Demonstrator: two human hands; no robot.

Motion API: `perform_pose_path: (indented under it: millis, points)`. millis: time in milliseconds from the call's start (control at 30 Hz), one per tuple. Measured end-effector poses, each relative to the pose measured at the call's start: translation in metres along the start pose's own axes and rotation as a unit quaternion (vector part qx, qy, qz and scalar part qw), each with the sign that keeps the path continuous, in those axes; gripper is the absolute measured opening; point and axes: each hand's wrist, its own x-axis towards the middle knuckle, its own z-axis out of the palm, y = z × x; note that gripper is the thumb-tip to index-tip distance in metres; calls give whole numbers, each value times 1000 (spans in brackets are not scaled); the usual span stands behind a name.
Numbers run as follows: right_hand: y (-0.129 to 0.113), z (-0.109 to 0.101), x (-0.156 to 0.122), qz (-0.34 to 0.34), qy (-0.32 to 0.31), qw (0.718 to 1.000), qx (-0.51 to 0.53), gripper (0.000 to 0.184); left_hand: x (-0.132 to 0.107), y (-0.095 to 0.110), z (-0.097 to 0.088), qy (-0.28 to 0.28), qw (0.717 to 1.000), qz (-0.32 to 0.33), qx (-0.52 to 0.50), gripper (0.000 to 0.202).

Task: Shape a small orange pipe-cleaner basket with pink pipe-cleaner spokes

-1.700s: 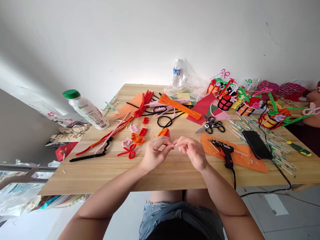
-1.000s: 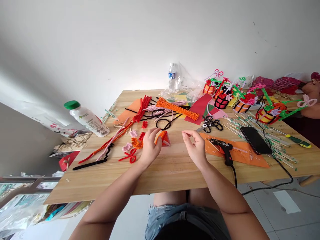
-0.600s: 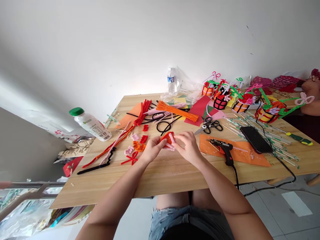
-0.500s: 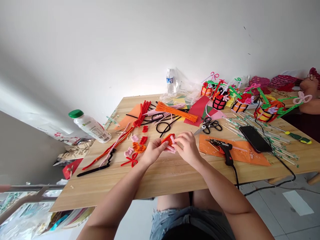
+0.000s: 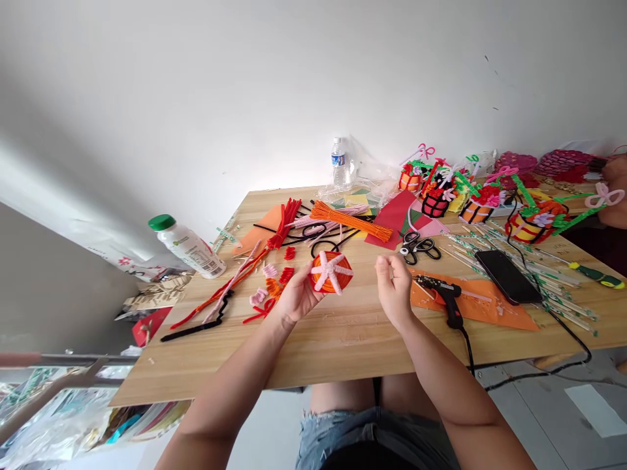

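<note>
Evidently craft supplies cover the wooden table [image 5: 323, 362], with a white bottle [image 5: 189, 248] with a green cap leaning at the left of the frame. Right of it, long pipe cleaners [image 5: 234, 273] slant up toward a red bundle [image 5: 285, 225], and below that lie short coiled pieces [image 5: 271, 270] and a red bow [image 5: 259, 311].

In the middle of the frame, the left hand [image 5: 300, 294] grips a small orange-and-red basket [image 5: 347, 275] by its left edge, above the table. The face bearing a pink star [image 5: 330, 269] is turned to the camera, its arms spreading outward, one toward the left and one toward the right. How far the basket runs back behind that face is hidden, so I cannot tell its long axis.

Just right of centre, apart from the basket, the right hand [image 5: 394, 284] is loosely clenched, fingers curled toward the thumb; whether it pinches anything small, I cannot tell. Beyond it are scissors [image 5: 420, 248], then a glue gun [image 5: 447, 299] on orange paper [image 5: 502, 313], a phone [image 5: 508, 277] and, far right, a screwdriver [image 5: 596, 275].
</note>
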Motion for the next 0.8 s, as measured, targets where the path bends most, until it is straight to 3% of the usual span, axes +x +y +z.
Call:
perform_pose_path:
  millis: [100, 200, 300, 467, 800]
  points:
    - [-4, 1, 0, -28, -1, 1000, -8, 8, 0, 3, 0, -3, 999, -14, -29, 30]
    - [-8, 2, 0, -61, -27, 998, -10, 15, 0, 4, -2, -3, 999, -15, -34, 34]
    - [-9, 2, 0, -135, -41, 990, -28, 9, 0, 3, -2, -7, 999, -17, -32, 36]
    - [-11, 3, 0, -238, -69, 968, -49, 15, -3, 0, 2, -14, 1000, -18, -21, 37]
    - [-13, 4, -3, -244, -129, 958, -82, 15, -3, -5, 2, -55, 998, -29, 7, 37]
